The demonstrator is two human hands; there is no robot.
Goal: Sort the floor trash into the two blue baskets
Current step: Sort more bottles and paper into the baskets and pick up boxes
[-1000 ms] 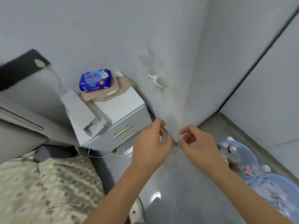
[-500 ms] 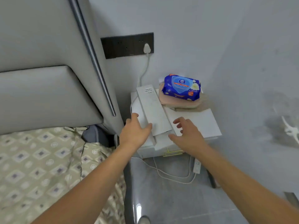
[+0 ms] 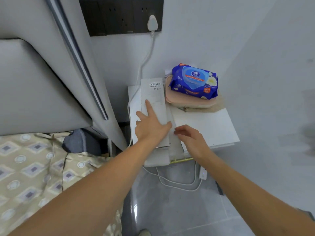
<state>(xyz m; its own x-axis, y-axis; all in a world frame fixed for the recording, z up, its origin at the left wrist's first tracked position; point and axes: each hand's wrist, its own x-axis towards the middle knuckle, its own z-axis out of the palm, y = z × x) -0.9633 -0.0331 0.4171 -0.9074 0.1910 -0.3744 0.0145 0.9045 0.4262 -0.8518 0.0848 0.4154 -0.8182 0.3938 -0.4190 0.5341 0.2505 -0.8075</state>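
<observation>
Neither blue basket and no floor trash is in view. A long white carton point(image 3: 154, 92) with a barcode label lies lengthwise on a white nightstand point(image 3: 213, 128), its near end hanging over the front edge. My left hand point(image 3: 151, 126) rests flat on the carton, fingers spread and forefinger stretched along it. My right hand point(image 3: 192, 140) hovers at the carton's right edge with fingers curled down, tips touching or nearly touching it. Neither hand grips anything.
A blue wipes pack point(image 3: 194, 81) sits on a pink pad at the back of the nightstand. A white cable point(image 3: 179, 183) runs from a wall plug point(image 3: 152, 23) to the grey floor. A patterned bed point(image 3: 34, 167) and grey headboard point(image 3: 34, 82) fill the left.
My view swung left from the corner with the baskets to the nightstand. Both hands moved onto the white carton; the left hand slid further along it.
</observation>
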